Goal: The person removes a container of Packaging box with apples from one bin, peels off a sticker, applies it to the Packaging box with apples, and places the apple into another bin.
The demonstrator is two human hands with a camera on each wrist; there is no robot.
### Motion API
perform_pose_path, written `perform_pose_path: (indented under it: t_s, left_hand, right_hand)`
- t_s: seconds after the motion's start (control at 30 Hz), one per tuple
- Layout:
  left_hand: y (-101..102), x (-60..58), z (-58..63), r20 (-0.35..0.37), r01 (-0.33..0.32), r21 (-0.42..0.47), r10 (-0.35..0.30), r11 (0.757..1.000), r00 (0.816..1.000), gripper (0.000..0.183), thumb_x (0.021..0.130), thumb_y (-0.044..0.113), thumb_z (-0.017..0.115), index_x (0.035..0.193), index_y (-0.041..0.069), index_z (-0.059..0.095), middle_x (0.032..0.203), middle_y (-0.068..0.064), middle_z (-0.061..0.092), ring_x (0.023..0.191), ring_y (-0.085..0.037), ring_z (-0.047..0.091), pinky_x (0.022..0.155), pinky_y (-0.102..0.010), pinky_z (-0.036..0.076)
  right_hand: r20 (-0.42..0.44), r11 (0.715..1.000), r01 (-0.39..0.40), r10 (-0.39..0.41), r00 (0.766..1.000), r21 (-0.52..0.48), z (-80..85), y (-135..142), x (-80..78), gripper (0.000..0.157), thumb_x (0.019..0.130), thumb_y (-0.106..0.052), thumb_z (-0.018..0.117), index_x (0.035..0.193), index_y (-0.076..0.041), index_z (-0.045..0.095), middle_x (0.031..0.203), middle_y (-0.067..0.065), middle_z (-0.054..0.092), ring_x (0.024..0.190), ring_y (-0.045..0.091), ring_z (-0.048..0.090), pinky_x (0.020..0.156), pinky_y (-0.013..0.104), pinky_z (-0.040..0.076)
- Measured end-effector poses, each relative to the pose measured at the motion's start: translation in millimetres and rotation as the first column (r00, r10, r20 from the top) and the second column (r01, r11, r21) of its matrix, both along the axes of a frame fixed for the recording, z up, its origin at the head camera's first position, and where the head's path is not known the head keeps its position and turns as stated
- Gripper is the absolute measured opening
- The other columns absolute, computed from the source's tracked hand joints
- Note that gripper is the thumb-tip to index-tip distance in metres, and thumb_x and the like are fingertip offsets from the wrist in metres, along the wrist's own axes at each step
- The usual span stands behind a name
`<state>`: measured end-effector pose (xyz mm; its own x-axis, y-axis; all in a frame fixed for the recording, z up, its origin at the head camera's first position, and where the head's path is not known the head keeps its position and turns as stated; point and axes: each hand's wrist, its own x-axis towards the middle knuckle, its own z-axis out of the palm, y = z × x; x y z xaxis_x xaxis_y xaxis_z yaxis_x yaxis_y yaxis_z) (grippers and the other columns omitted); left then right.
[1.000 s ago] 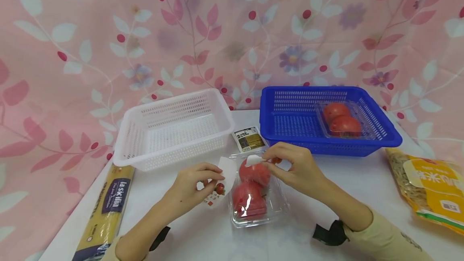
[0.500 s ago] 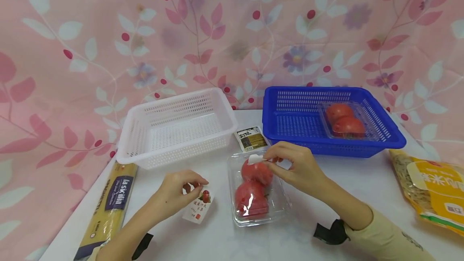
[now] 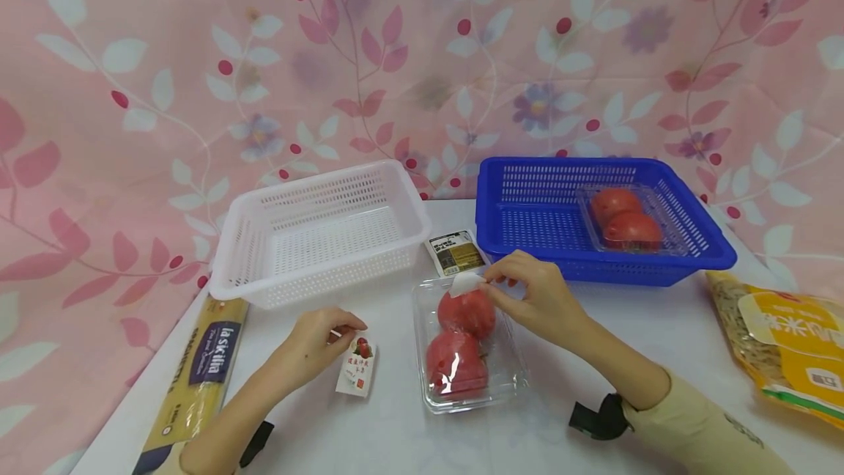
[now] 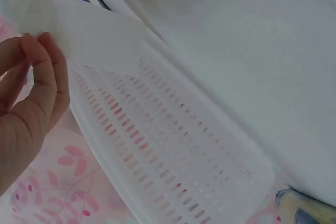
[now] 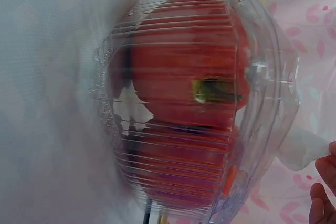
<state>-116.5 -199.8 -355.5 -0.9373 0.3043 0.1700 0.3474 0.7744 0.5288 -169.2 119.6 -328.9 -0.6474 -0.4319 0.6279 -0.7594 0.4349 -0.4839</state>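
Observation:
My left hand (image 3: 310, 347) pinches a white label (image 3: 357, 371) printed with red fruit and characters, left of a clear plastic box (image 3: 508, 365). The left wrist view shows the blank white back of that label (image 4: 102, 38) at the fingertips. Two red tomatoes (image 3: 457, 363) sit inside the closed box on the table. Over the box's far end, my right hand (image 3: 537, 299) pinches a small white piece of paper (image 3: 467, 284). From the right wrist, the box (image 5: 178, 40) appears side-on, with the paper (image 5: 303, 149) beside its lid; whether they touch is unclear.
A white basket (image 3: 330, 281) stands behind my left hand. The blue basket (image 3: 593, 270) at back right holds another tomato box (image 3: 629, 222). Between the baskets lies a flat packet (image 3: 455, 253). Spaghetti (image 3: 198, 380) lies at left, a yellow grain bag (image 3: 791, 343) at right.
My left hand has drawn the label left and away from the box, and its printed side now shows. The right hand stays almost in place, lifted slightly, still pinching the small paper.

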Motion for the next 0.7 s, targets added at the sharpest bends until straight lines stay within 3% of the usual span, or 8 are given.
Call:
perform_pose_path:
  t_s: [0.2, 0.33, 0.47, 0.57, 0.7]
  left_hand:
    - [-4, -0.2, -9.5, 0.007, -0.075, -0.153, 0.077, 0.985, 0.997, 0.02, 0.073, -0.012, 0.064, 0.083, 0.004, 0.071, 0.077, -0.002, 0.062, 0.067, -0.013, 0.056, 0.06, -0.022, 0.049]
    - [-6, 2.7, -12.9, 0.083, -0.108, -0.229, 0.13, 0.967, 0.988, 0.018, 0.073, -0.009, 0.068, 0.083, 0.006, 0.071, 0.076, -0.002, 0.06, 0.066, -0.013, 0.052, 0.057, -0.025, 0.047]
    - [-7, 4.8, -15.2, 0.156, -0.108, -0.33, 0.167, 0.938, 0.973, 0.014, 0.075, 0.002, 0.07, 0.085, 0.012, 0.071, 0.082, -0.003, 0.061, 0.073, -0.016, 0.054, 0.062, -0.033, 0.046]
    - [-8, 6.2, -16.2, 0.141, -0.126, -0.363, 0.188, 0.923, 0.972, 0.015, 0.076, 0.007, 0.072, 0.089, 0.014, 0.071, 0.092, -0.004, 0.063, 0.081, -0.02, 0.057, 0.068, -0.037, 0.048]
    - [-4, 7.1, -15.0, 0.057, -0.114, -0.356, 0.143, 0.927, 0.988, 0.019, 0.076, 0.013, 0.073, 0.095, 0.012, 0.071, 0.102, -0.009, 0.062, 0.094, -0.029, 0.058, 0.074, -0.041, 0.05]
  right_hand:
    - [0.065, 0.999, -0.02, 0.018, 0.998, 0.026, -4.5, -2, -1.3, 0.015, 0.075, -0.004, 0.074, 0.086, -0.012, 0.068, 0.081, -0.007, 0.061, 0.076, 0.014, 0.056, 0.062, 0.023, 0.049]
    - [0.043, 0.998, -0.047, 0.045, 0.998, 0.052, -7.6, -2, -1.0, 0.016, 0.074, -0.006, 0.075, 0.087, -0.013, 0.068, 0.082, -0.009, 0.061, 0.077, 0.014, 0.056, 0.063, 0.022, 0.049]
    - [0.024, 0.993, -0.084, 0.082, 0.996, 0.087, -11.5, -2, 0.9, 0.017, 0.074, -0.006, 0.075, 0.087, -0.014, 0.068, 0.085, -0.009, 0.062, 0.08, 0.011, 0.055, 0.065, 0.023, 0.051]
    - [0.027, 0.988, -0.099, 0.097, 0.995, 0.115, -13.8, -3, 3.4, 0.016, 0.075, -0.006, 0.075, 0.087, -0.015, 0.068, 0.088, -0.009, 0.062, 0.083, 0.009, 0.053, 0.068, 0.024, 0.051]
    - [0.013, 0.987, -0.097, 0.096, 0.995, 0.13, -17.1, -3, 6.4, 0.016, 0.074, -0.006, 0.075, 0.084, -0.016, 0.068, 0.089, -0.009, 0.062, 0.084, 0.006, 0.05, 0.07, 0.023, 0.05]
